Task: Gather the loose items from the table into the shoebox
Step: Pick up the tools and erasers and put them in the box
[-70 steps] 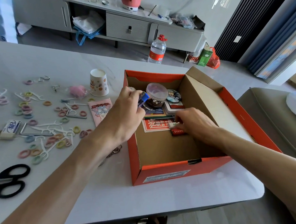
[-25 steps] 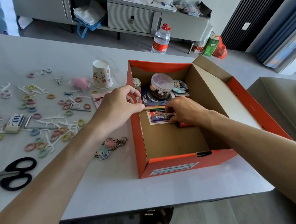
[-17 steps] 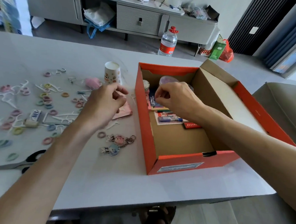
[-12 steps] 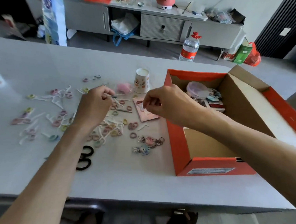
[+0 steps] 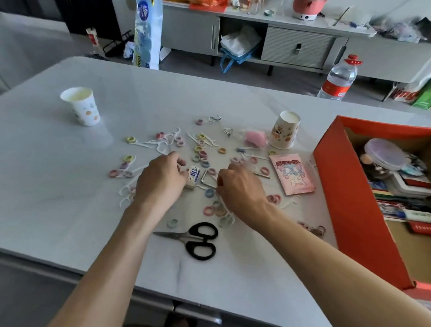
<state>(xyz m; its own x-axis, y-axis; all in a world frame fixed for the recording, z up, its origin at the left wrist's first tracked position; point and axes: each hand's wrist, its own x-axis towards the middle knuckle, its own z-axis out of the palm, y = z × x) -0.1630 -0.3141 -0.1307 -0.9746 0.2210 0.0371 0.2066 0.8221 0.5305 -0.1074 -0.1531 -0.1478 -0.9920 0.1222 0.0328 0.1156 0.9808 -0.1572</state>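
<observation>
On the table the eraser lies between the hands, long axis toward the far edge, against the left hand and near the right hand; both curl their fingers down, hold unclear, and the shoebox sits at the right edge.

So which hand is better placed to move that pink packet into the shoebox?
Right. The right hand is nearer the pink packet, which lies between it and the shoebox. The left hand is farther off, beside the white eraser.
</observation>
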